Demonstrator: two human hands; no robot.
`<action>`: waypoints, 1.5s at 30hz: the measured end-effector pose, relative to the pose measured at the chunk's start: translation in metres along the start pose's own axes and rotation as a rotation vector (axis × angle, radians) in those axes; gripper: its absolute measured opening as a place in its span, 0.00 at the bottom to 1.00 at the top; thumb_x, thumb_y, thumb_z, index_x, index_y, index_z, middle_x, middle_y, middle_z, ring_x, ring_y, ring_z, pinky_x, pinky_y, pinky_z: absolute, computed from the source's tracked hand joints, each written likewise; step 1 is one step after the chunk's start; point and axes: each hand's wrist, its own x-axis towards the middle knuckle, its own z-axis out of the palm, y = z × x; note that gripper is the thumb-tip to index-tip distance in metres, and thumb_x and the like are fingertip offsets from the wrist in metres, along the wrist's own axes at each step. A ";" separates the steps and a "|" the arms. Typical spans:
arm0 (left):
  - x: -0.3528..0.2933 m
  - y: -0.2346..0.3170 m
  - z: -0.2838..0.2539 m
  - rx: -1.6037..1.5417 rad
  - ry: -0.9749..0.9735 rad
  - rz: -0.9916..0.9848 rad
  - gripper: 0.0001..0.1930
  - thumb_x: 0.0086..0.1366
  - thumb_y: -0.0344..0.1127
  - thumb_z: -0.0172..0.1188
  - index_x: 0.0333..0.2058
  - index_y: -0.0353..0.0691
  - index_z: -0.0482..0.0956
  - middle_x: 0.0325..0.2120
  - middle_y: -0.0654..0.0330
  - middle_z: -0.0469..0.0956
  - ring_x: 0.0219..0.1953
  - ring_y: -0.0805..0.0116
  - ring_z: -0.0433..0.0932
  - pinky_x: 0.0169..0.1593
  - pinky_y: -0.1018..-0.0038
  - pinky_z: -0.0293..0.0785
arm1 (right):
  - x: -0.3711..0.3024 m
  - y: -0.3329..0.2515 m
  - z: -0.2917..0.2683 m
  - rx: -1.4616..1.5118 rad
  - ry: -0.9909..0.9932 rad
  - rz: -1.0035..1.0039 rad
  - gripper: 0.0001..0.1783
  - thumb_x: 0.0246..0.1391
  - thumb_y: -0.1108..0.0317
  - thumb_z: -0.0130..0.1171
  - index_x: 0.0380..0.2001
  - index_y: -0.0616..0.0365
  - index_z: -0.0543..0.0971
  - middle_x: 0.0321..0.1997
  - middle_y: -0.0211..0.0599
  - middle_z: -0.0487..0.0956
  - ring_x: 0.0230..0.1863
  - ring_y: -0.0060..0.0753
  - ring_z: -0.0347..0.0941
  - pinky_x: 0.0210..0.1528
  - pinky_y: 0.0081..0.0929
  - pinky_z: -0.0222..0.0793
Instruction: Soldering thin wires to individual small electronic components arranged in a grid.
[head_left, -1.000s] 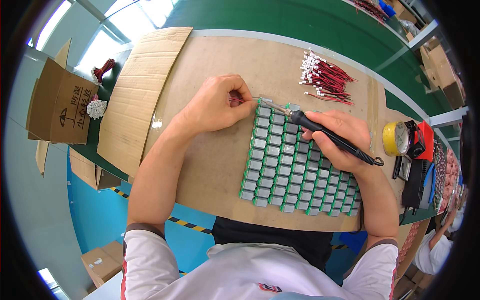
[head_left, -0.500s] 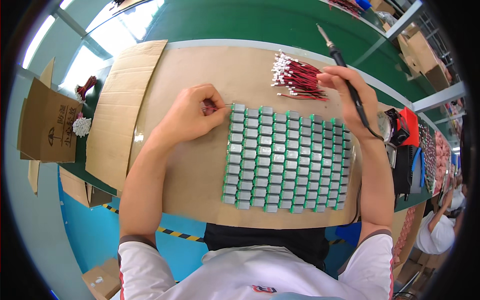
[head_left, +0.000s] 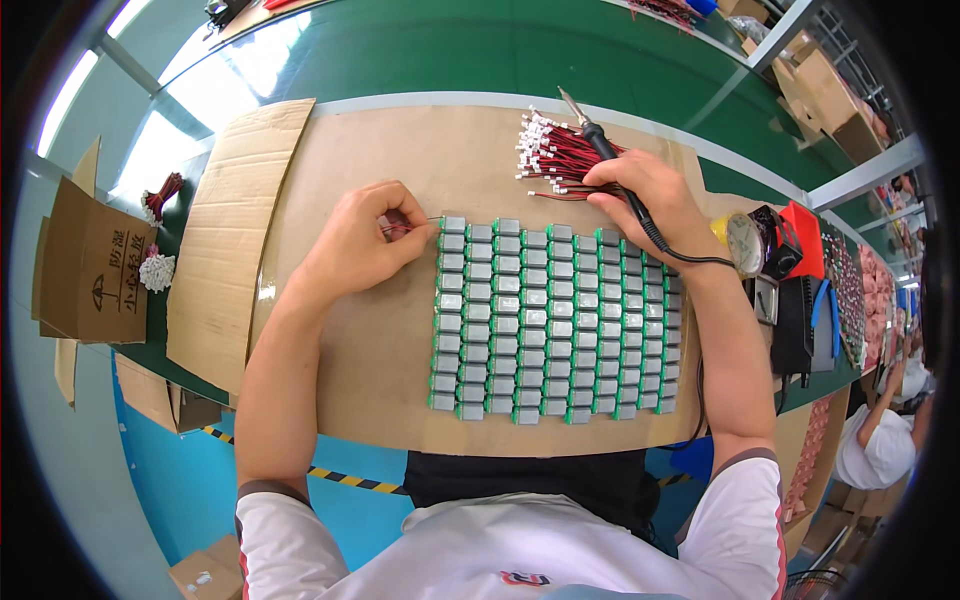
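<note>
My left hand (head_left: 372, 232) pinches a red-and-black wire lead (head_left: 397, 229) at the upper left corner of the board array; its thin end reaches the corner board. The array of grey blocks with green circuit-board edges (head_left: 533, 317) lies in close columns on brown sheeting. My right hand (head_left: 655, 205) is closed round a soldering iron (head_left: 620, 170), its metal tip pointing up and away to the left. Thumb and fingertips of that hand are beside the pile of red-and-black leads with white connectors (head_left: 565, 155); whether they touch a lead is unclear.
A cardboard sheet (head_left: 235, 220) and an open carton (head_left: 95, 262) stand at left, with lead bundles (head_left: 157, 270) between. On the right are a solder wire spool (head_left: 738, 243), a red holder (head_left: 803, 240), a black box (head_left: 795, 325) and blue-handled pliers (head_left: 825, 312). A co-worker (head_left: 880, 430) sits far right.
My right hand has moved left and down with the soldering iron, bringing its fingers to the pile of leads. My left hand keeps its hold on the lead. The whole view has shifted slightly.
</note>
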 end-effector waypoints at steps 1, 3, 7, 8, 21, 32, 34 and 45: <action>0.000 0.000 0.000 0.000 0.000 0.001 0.07 0.63 0.27 0.69 0.30 0.33 0.78 0.26 0.66 0.79 0.26 0.84 0.70 0.28 0.81 0.68 | 0.000 0.000 0.000 -0.001 0.001 0.000 0.13 0.54 0.76 0.69 0.43 0.58 0.81 0.39 0.45 0.82 0.42 0.51 0.79 0.45 0.42 0.77; 0.000 -0.001 0.000 0.005 0.004 0.008 0.07 0.63 0.27 0.69 0.30 0.33 0.79 0.27 0.66 0.79 0.26 0.84 0.70 0.29 0.81 0.68 | 0.000 0.002 0.001 -0.028 -0.018 -0.007 0.12 0.54 0.78 0.67 0.42 0.58 0.80 0.38 0.45 0.82 0.41 0.52 0.79 0.45 0.43 0.76; 0.000 0.001 -0.001 0.018 0.008 0.019 0.07 0.63 0.27 0.69 0.30 0.33 0.79 0.27 0.65 0.79 0.26 0.83 0.71 0.29 0.81 0.69 | 0.000 0.009 0.003 -0.049 -0.017 -0.044 0.12 0.55 0.79 0.67 0.43 0.59 0.81 0.38 0.45 0.81 0.41 0.49 0.79 0.44 0.39 0.76; 0.000 0.000 0.000 0.021 0.012 0.025 0.07 0.63 0.27 0.69 0.30 0.33 0.79 0.28 0.65 0.79 0.27 0.83 0.71 0.29 0.81 0.69 | 0.000 0.010 0.004 -0.064 -0.013 -0.063 0.12 0.55 0.79 0.67 0.43 0.60 0.81 0.38 0.44 0.81 0.41 0.48 0.79 0.44 0.39 0.76; -0.002 0.007 -0.004 0.027 0.055 0.086 0.06 0.60 0.27 0.70 0.32 0.34 0.82 0.33 0.63 0.80 0.31 0.78 0.76 0.29 0.81 0.69 | -0.002 0.005 0.000 -0.038 0.058 0.027 0.12 0.58 0.79 0.64 0.45 0.58 0.81 0.37 0.45 0.82 0.37 0.46 0.80 0.40 0.38 0.77; -0.004 0.007 -0.012 0.212 0.242 0.332 0.08 0.56 0.26 0.68 0.35 0.33 0.83 0.34 0.57 0.81 0.36 0.64 0.80 0.36 0.73 0.75 | 0.007 -0.022 -0.005 0.102 0.145 0.036 0.17 0.58 0.79 0.66 0.50 0.57 0.81 0.37 0.40 0.85 0.38 0.31 0.84 0.40 0.27 0.82; -0.005 0.009 -0.014 0.288 0.313 0.443 0.09 0.55 0.27 0.69 0.35 0.33 0.83 0.34 0.55 0.81 0.36 0.60 0.80 0.37 0.69 0.76 | 0.008 -0.037 0.001 0.248 0.123 0.098 0.17 0.57 0.81 0.66 0.50 0.58 0.81 0.36 0.36 0.85 0.38 0.26 0.84 0.40 0.24 0.81; -0.019 0.046 0.036 0.087 0.223 0.675 0.11 0.53 0.24 0.75 0.36 0.35 0.86 0.29 0.59 0.82 0.31 0.65 0.79 0.32 0.71 0.74 | 0.008 -0.086 0.026 0.424 -0.009 -0.014 0.19 0.50 0.83 0.70 0.46 0.59 0.81 0.36 0.36 0.85 0.37 0.29 0.85 0.38 0.25 0.81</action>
